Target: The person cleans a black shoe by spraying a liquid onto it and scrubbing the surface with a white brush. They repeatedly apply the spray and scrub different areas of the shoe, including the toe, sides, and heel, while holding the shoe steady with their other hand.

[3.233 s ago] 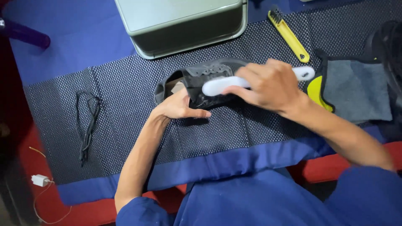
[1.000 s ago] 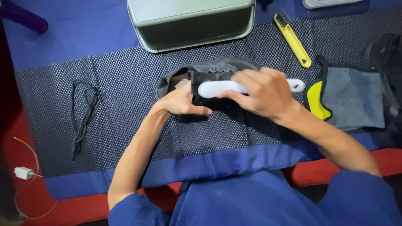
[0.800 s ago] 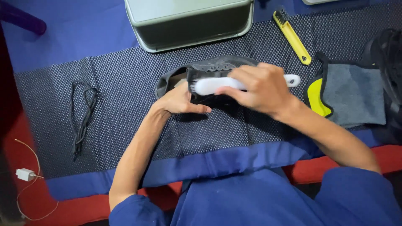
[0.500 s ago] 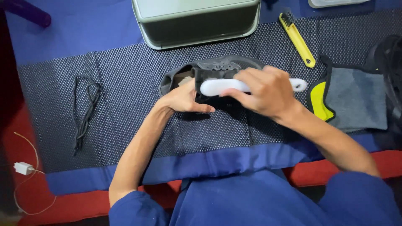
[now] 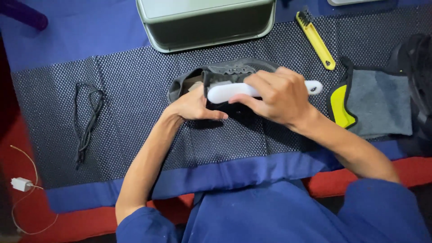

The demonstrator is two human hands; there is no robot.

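A dark grey shoe (image 5: 234,69) lies on its side on a dark mesh mat (image 5: 135,130), toe pointing right. My left hand (image 5: 195,105) grips the shoe at its heel opening and steadies it. My right hand (image 5: 276,94) is closed around a white brush (image 5: 229,91), held lengthwise against the shoe's side. The brush's handle end sticks out to the right of my fist. Most of the shoe's lower side is hidden by both hands.
A grey metal box (image 5: 207,20) stands beyond the shoe. A yellow brush (image 5: 315,38) lies at the back right, a grey cloth (image 5: 380,103) with a yellow piece (image 5: 339,105) to the right. Black laces (image 5: 87,119) lie left; a white charger (image 5: 20,183) lies on the red floor.
My right hand has shifted the white brush slightly back and forth along the shoe. The left hand keeps its hold on the heel.
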